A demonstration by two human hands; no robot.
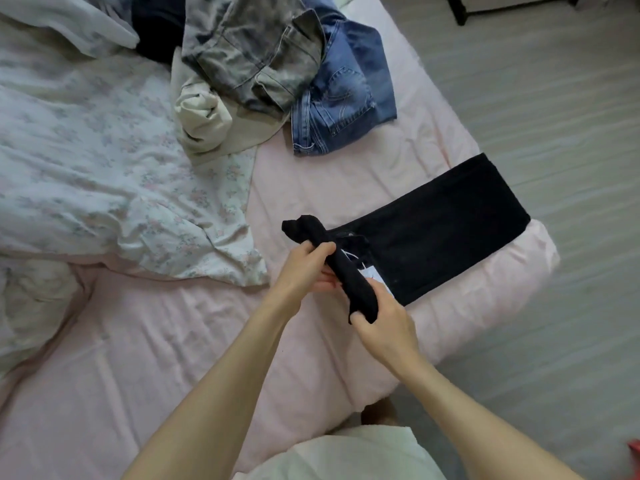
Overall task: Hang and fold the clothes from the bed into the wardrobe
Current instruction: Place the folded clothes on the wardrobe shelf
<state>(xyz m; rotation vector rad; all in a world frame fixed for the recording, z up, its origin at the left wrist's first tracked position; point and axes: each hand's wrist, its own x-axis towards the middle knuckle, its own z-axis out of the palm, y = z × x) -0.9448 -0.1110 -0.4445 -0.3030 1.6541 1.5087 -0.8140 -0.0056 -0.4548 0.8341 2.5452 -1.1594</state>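
left hand (304,268): fingers curled over the upper part of the rolled black garment (332,261), thumb underneath
right hand (384,320): fingers wrapped round the roll's lower end
roll: held above the bed (173,341), runs diagonally between both hands, free end sticks out up-left past the left fingers
black trousers (440,223): folded flat on the bed corner, just beyond the hands, white tag showing
pile: grey jeans (252,53) on blue jeans (343,95) and cream garment (204,123), far side
duvet (86,150): floral, left
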